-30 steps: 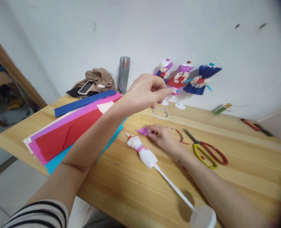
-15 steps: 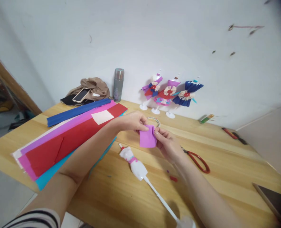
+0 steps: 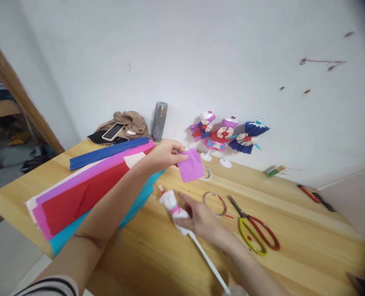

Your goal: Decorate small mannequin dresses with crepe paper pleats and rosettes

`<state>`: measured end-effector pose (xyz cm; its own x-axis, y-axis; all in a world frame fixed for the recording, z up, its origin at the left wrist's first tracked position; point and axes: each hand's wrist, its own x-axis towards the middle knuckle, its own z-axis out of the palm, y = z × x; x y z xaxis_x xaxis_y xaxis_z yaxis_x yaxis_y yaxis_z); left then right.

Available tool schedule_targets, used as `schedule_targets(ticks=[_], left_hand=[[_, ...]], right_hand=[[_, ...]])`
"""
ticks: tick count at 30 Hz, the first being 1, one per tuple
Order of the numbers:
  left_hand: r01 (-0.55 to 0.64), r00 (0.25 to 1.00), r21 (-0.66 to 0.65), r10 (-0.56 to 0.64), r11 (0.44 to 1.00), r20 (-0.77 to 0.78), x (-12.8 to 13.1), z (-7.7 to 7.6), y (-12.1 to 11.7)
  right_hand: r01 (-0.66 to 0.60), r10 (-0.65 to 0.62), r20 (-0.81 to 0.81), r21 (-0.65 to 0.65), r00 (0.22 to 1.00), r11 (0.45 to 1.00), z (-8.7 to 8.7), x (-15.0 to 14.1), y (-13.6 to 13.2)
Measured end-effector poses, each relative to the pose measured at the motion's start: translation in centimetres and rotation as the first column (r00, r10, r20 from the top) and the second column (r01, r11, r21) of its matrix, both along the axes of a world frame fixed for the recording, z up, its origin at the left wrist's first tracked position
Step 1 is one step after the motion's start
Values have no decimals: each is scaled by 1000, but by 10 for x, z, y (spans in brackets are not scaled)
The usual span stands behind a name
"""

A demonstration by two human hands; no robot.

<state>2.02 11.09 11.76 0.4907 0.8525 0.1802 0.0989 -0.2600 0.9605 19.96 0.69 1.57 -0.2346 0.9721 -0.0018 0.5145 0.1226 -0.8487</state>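
Note:
My left hand (image 3: pixel 172 156) pinches a small purple crepe paper square (image 3: pixel 191 165) by its upper left corner, above the table. Below it a white toy dress-form mannequin (image 3: pixel 182 227) lies tilted on the table, with a pink band round its waist and a long thin stand rod. My right hand (image 3: pixel 201 218) is at the mannequin's torso, thumb over the hip and index finger stretched beyond the waist. The fingers are apart, and whether they touch it is hard to tell.
Scissors (image 3: pixel 250 226) and tape rolls (image 3: pixel 215 203) lie to the right. Coloured sheets (image 3: pixel 86 193) cover the left side. Several dressed mannequins (image 3: pixel 224 133), a flask (image 3: pixel 160 123), a phone (image 3: pixel 113 131) and a brown cloth (image 3: pixel 131 123) stand or lie along the wall.
My right hand has let go of the purple crepe paper square and moved down to the mannequin. My left hand keeps hold of the square. The view has tilted up slightly.

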Motion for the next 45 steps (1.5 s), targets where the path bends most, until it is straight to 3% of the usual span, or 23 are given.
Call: schedule_targets(ticks=[2,5,11,18,23,27,31,35,41,43,45], left_hand=[[-112,993,63,109,992,53,-1,3,-2],[-273,956,154,251,950,151,-4,9,-6],[-363,923,215,318,907,215,-10,15,-12],[-338,937,176,315,924,150,-12,20,-18],[-341,936,130,324,931,138,-12,24,-20],[-328,941,103,316,939,116,-9,23,-20],[-340,940,159,337,927,50,-8,22,-21],[-370,915,297,400,880,-48,-11,20,-24],[-321,879,533,456,783,-141,-17,22,-36],[-346,863,608,497,715,-93,-19,26,-43],[-408,827,684,562,605,-4,-21,31,-53]], right_hand=[[163,-159,-166,13,973,986,2,9,12],[350,-297,-395,67,869,934,11,20,25],[483,-309,-564,186,766,856,15,18,39],[388,-261,-395,285,881,877,20,11,51],[322,-247,-217,453,944,831,25,7,43],[257,-192,-187,440,963,860,24,4,38],[221,-164,-176,382,971,898,19,5,35],[285,-198,-259,358,945,889,17,11,33],[254,-148,-291,373,945,892,24,17,30],[319,-187,-332,409,925,855,29,18,27],[455,-261,-420,469,869,757,36,19,22]])
